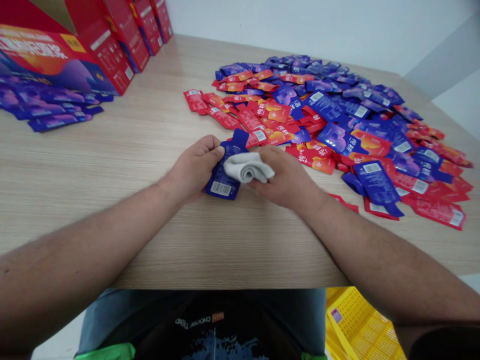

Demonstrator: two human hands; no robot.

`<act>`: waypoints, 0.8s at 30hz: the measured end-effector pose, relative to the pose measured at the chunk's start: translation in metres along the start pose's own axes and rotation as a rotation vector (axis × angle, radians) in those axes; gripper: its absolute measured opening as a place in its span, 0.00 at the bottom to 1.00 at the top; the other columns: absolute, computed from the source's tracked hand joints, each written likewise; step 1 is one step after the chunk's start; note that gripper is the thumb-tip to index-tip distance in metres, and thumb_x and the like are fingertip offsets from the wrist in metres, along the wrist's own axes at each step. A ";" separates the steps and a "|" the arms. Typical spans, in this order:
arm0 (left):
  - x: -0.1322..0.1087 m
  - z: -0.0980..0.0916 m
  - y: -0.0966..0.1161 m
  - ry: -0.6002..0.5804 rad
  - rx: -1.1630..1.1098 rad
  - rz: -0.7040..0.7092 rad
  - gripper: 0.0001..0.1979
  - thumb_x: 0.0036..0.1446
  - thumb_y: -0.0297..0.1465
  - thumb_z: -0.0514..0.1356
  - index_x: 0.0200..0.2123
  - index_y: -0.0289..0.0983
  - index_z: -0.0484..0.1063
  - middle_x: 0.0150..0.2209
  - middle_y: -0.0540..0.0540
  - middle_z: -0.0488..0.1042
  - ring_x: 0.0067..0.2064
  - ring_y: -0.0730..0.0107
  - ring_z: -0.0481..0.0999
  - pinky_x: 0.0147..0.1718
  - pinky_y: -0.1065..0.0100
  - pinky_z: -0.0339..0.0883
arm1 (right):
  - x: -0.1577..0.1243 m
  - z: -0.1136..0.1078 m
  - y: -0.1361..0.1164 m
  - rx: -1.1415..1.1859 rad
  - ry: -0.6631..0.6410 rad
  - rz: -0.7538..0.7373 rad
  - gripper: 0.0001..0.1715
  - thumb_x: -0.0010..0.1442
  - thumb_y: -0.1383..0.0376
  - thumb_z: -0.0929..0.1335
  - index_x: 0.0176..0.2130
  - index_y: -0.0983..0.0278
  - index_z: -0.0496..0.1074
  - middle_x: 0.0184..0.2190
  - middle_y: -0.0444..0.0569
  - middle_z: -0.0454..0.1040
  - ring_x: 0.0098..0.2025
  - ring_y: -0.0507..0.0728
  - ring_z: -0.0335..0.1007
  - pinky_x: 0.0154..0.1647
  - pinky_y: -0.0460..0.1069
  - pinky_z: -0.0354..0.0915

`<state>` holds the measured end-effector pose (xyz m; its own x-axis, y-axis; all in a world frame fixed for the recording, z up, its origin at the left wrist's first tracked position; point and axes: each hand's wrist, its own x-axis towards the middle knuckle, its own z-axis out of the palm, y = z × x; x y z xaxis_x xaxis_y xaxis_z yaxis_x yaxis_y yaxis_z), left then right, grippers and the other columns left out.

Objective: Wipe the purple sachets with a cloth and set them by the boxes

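Over the worktop (225,245), the left hand (197,167) pinched a blue packet (223,189) by its left edge; the right hand (287,172) gripped a rolled pale cloth (243,166) before it. The packet looked light, bendable and probably slick, best held by its edges; the cloth seemed soft.

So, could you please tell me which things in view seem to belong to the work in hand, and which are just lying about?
Likely part of the work:
blue packet, in the left hand
rolled pale cloth, in the right hand
heap of red and blue packets
group of blue packets, left
printed boxes, upper left

Probably just there:
yellow crate, lower right
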<state>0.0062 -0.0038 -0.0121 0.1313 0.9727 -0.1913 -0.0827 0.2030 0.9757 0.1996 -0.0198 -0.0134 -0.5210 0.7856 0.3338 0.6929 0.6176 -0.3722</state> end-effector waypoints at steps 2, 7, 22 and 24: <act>-0.001 0.000 -0.001 -0.065 -0.004 -0.004 0.08 0.62 0.26 0.54 0.30 0.40 0.59 0.21 0.55 0.59 0.20 0.77 0.57 0.19 0.73 0.53 | 0.001 -0.001 0.006 0.001 0.088 0.042 0.13 0.59 0.61 0.70 0.44 0.63 0.72 0.41 0.52 0.76 0.46 0.62 0.72 0.46 0.55 0.67; -0.004 -0.005 -0.004 -0.194 0.050 0.034 0.08 0.59 0.28 0.56 0.29 0.39 0.59 0.23 0.54 0.58 0.23 0.77 0.58 0.23 0.73 0.53 | 0.007 -0.008 0.018 0.006 0.118 0.020 0.14 0.62 0.57 0.69 0.45 0.62 0.72 0.42 0.51 0.76 0.47 0.63 0.72 0.47 0.57 0.68; 0.000 -0.013 -0.010 -0.321 0.162 0.113 0.08 0.60 0.32 0.58 0.30 0.39 0.62 0.25 0.53 0.62 0.25 0.75 0.59 0.25 0.70 0.54 | 0.008 -0.007 0.027 -0.069 0.153 0.097 0.10 0.59 0.60 0.69 0.41 0.62 0.72 0.38 0.51 0.76 0.42 0.61 0.71 0.41 0.54 0.66; -0.001 -0.018 -0.002 -0.340 0.210 0.132 0.10 0.62 0.34 0.56 0.30 0.40 0.59 0.24 0.55 0.58 0.24 0.75 0.56 0.24 0.70 0.52 | 0.008 -0.006 0.034 -0.071 0.179 0.141 0.10 0.61 0.59 0.69 0.40 0.62 0.73 0.36 0.51 0.76 0.41 0.62 0.72 0.41 0.55 0.66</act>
<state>-0.0112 -0.0035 -0.0158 0.4542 0.8895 -0.0508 0.0780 0.0171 0.9968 0.2220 0.0076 -0.0182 -0.3241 0.8411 0.4330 0.7891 0.4928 -0.3668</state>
